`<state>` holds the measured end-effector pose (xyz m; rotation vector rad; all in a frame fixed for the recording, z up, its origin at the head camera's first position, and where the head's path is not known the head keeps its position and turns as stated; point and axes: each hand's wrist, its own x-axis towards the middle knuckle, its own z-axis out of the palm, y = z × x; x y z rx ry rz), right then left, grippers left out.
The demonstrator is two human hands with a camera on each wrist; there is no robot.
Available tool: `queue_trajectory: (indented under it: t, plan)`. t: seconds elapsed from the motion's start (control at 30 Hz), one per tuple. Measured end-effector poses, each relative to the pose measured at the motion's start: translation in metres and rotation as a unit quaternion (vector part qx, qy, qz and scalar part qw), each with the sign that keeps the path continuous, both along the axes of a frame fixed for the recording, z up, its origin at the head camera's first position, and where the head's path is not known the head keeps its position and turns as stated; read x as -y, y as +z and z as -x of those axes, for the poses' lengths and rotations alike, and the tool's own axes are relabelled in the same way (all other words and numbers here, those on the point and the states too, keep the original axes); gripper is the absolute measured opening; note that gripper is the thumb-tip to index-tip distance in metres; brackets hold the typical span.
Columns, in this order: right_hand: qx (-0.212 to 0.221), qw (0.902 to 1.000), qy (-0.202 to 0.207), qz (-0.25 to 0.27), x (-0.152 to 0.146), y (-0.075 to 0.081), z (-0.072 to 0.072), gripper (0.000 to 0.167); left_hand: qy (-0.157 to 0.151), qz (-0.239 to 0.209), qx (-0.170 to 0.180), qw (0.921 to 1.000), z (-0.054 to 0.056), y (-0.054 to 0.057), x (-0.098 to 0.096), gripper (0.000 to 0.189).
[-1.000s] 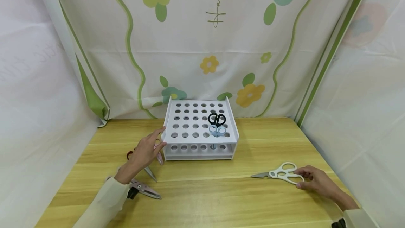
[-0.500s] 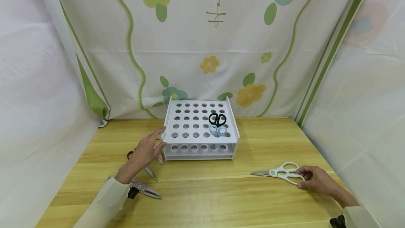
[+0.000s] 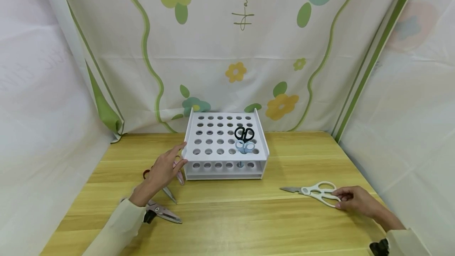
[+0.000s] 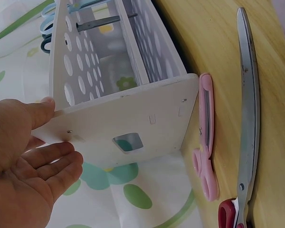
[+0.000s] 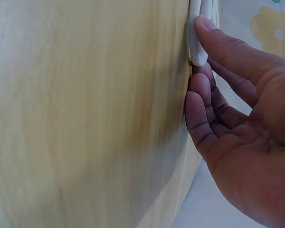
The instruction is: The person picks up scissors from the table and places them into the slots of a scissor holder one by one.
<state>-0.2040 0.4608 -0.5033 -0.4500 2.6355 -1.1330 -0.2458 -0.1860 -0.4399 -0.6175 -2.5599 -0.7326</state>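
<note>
Wooden bench [image 3: 231, 216] lies beneath; the right grip [image 3: 357, 202] pinches white scissors [image 3: 306, 191], whose blades, left of it, have swung to aim more toward the rack [image 3: 224, 177], which the left grip [image 3: 161, 171], loosely spread, touches.

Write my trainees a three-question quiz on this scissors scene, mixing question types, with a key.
1. Multiple choice: what does the right hand pinch?
A red-handled metal scissors
B white-handled metal scissors
C nothing
2. True or false: the white rack with round holes holds black-handled scissors and light-blue-handled scissors.
3. Short answer: in the left wrist view, which scissors on the wooden-patterned table lie nearest the rack?

Key: 1 B; 2 true; 3 the pink scissors.
</note>
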Motion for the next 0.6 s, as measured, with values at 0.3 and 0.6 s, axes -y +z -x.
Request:
queue_trajectory:
  t: [0.3, 0.6]
  plan:
    - [-0.001, 0.9993, -0.034, -0.017, 0.003, -0.002, 0.001, 0.030, -0.002, -0.001, -0.002, 1.0000, 0.000, -0.001, 0.000, 0.060]
    - [-0.044, 0.9895, -0.097, -0.098, 0.010, 0.001, 0.001, 0.023, -0.001, -0.002, -0.004, 1.0000, 0.001, -0.001, 0.000, 0.059]
